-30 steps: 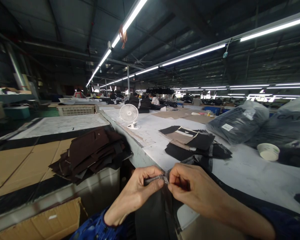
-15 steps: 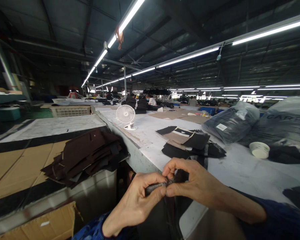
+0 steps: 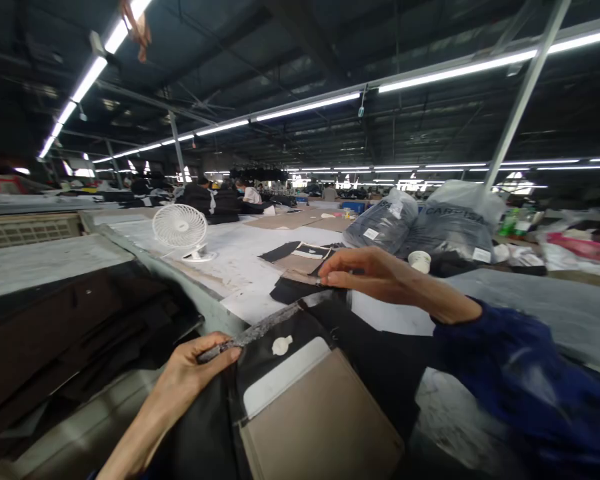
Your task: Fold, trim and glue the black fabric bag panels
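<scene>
My left hand (image 3: 197,360) pinches the near end of a grey edge strip (image 3: 265,327) on a black fabric piece (image 3: 360,360) that hangs over the table's front edge. My right hand (image 3: 367,273) is stretched out over the table, fingers closed on the strip's far end, so the strip is pulled taut between both hands. A small white round tag (image 3: 281,345) shows on the black fabric just below the strip. A brown board with a white top band (image 3: 320,413) lies under the fabric, close to me.
A white desk fan (image 3: 180,230) stands on the long white table (image 3: 240,257). Cut black and tan pieces (image 3: 300,257) lie beyond my right hand, with a paper cup (image 3: 420,261) and bagged bundles (image 3: 420,223) further right. Dark fabric stack (image 3: 80,327) lies at left. People work far behind.
My hands were pinched close together on the strip; now they have drawn apart, the right moving up and away, stretching the strip. My view has swung to the right.
</scene>
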`<control>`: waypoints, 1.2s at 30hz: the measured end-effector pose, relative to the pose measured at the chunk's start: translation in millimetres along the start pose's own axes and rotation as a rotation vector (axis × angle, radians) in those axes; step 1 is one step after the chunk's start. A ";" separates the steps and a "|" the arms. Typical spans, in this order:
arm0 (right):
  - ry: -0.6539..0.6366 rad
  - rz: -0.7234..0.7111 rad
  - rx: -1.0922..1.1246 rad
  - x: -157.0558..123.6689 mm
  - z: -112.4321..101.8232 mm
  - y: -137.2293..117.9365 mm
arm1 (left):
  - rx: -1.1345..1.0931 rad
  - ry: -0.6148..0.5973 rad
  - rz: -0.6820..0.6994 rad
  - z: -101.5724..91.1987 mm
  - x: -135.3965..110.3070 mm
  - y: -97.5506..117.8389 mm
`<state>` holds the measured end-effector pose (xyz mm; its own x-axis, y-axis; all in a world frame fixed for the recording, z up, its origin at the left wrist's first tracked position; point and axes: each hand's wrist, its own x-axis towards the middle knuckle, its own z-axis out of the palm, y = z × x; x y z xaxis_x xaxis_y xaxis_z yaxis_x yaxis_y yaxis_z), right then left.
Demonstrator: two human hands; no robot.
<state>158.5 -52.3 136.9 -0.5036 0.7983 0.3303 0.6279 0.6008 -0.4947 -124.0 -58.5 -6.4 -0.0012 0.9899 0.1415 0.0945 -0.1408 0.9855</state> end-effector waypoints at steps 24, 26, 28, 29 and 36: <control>-0.093 0.337 -0.230 -82.2 0.6 108.9 | -0.219 0.026 -0.317 -11.7 -11.2 -33.1; -0.121 0.372 -0.174 -82.1 -1.6 106.3 | -0.258 0.037 -0.360 -14.5 -15.5 -33.8; -0.162 0.405 -0.116 -82.0 -3.8 104.0 | -0.324 0.093 -0.396 -17.7 -17.1 -35.7; -0.178 0.418 -0.092 -82.0 -4.5 103.2 | -0.367 0.132 -0.407 -19.0 -16.8 -36.4; -0.143 0.418 -0.040 -82.1 -8.2 104.6 | -0.531 0.293 -0.366 -6.1 -7.9 -32.4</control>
<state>270.4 -54.6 64.7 -0.2762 0.9611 -0.0074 0.8161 0.2305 -0.5299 -133.2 -61.8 -38.8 -0.2145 0.9410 -0.2617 -0.4615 0.1385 0.8763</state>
